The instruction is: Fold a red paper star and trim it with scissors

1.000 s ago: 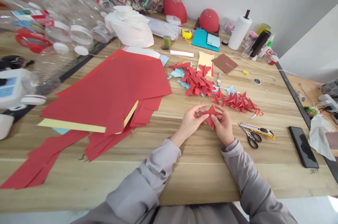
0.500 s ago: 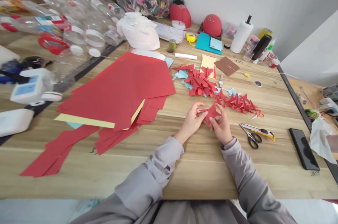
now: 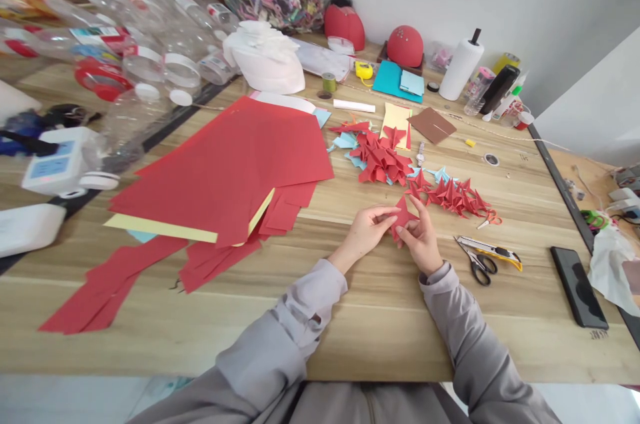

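Observation:
A small folded piece of red paper (image 3: 403, 216) is held between both hands, a little in front of the heap of folded red paper shapes (image 3: 384, 161). My left hand (image 3: 367, 232) pinches its left edge between thumb and fingers. On the other side, my right hand (image 3: 421, 241) grips it, thumb in front and index finger at the top. A row of pointed red paper shapes (image 3: 453, 197) lies just beyond my right hand. Large red sheets (image 3: 235, 164) are stacked to the left, with narrower red strips (image 3: 113, 284) nearer the front.
Black-handled scissors (image 3: 481, 267) and a yellow utility knife (image 3: 493, 249) lie right of my hands, near small orange scissors (image 3: 493, 218). A black phone (image 3: 579, 287) rests farther right. Clear plastic bottles (image 3: 145, 111) crowd the left. A white bottle (image 3: 461, 69) stands at the back.
My left thumb and fingers have closed together on the red paper's left edge, where they were spread before. The paper now looks flatter and more upright. The view has shifted slightly.

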Demonstrator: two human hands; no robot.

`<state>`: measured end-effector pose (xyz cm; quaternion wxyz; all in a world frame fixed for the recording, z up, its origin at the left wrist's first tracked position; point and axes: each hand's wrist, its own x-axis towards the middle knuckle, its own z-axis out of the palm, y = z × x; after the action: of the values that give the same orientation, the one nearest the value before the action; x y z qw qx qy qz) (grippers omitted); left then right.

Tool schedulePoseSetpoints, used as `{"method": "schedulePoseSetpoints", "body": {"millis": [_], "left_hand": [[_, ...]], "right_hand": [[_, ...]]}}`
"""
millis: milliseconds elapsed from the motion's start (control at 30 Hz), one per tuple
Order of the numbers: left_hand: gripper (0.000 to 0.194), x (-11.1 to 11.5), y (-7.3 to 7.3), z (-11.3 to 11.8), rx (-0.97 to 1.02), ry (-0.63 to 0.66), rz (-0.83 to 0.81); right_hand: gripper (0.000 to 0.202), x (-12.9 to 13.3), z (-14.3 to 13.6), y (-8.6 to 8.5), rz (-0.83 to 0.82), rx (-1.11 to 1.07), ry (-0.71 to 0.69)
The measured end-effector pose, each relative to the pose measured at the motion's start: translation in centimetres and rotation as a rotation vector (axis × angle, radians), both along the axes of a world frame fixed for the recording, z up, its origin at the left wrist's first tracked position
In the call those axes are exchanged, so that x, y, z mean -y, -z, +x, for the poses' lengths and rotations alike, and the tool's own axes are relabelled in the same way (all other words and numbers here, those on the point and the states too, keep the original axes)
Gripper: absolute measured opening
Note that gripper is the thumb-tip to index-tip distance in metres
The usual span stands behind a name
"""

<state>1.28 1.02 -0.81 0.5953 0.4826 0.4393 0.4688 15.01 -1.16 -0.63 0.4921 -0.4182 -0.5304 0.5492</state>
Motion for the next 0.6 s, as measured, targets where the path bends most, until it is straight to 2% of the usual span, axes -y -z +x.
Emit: {"method": "schedulePoseSetpoints", "body": {"millis": [133,233,333,400,500,600], "left_hand": [[0.030,0.3,0.1,0.0,-0.024,-0.005,-0.003],[0.031,0.4,0.3,-0.1,-0.089,0.018,0.036],[0.026,-0.5,0.0,-0.5,-0.292,0.097,0.265],[0.024,-1.3,-0.4,-1.0,-0.534,0.216,0.495],[0.024,-2.2,-0.8,-1.6,-0.892,0.394,0.736],[0.023,-1.9,-0.6,-1.8,-1.143,0.412,0.902]], "right_hand": [[0.065,-0.1,0.0,0.4,-0.006,-0.015,0.009],[0.049,-0.2,0.1,0.6,-0.021,-0.023,0.025],[0.028,-0.4,0.2,0.8,-0.051,-0.064,0.069],[0.022,-0.5,0.3,1.0,-0.086,-0.116,0.100],[0.019,-0.8,0.4,1.4,-0.143,-0.200,0.111],[0.017,-0.9,0.6,1.7,-0.168,-0.256,0.107]]}}
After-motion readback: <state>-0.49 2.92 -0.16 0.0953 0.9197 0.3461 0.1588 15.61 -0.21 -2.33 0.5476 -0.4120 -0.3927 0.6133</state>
